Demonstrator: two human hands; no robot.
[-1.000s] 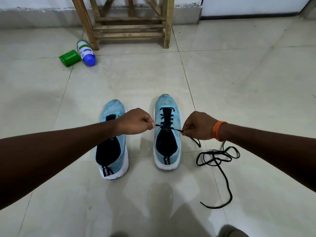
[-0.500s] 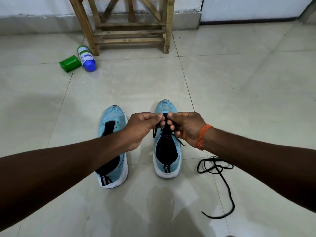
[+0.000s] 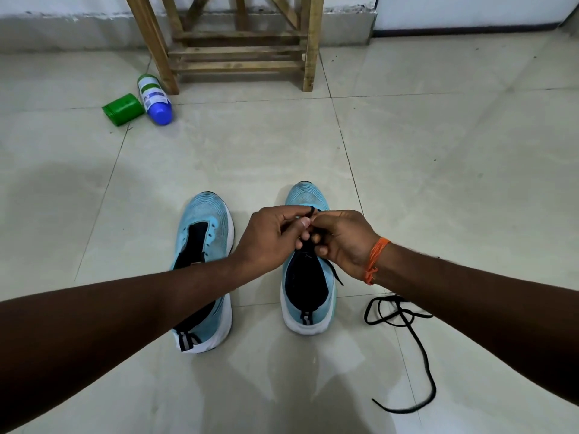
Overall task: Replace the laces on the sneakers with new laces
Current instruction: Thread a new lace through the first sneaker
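Two light blue sneakers with white soles stand side by side on the tiled floor, toes pointing away. The left sneaker has no lace in its eyelets. Over the right sneaker my left hand and my right hand meet, both pinching its black lace, a small loop of which shows above my fingers. A lace end hangs down the shoe's right side. Most of the lacing is hidden under my hands. A loose black lace lies tangled on the floor to the right.
A green cylinder and a white bottle with a blue cap lie on the floor at the far left. A wooden stool frame stands against the back wall. Bare tiles surround the shoes.
My hands, held apart with the lace stretched between them, came together over the right sneaker and now work the lace with a small loop. The view tilted slightly.
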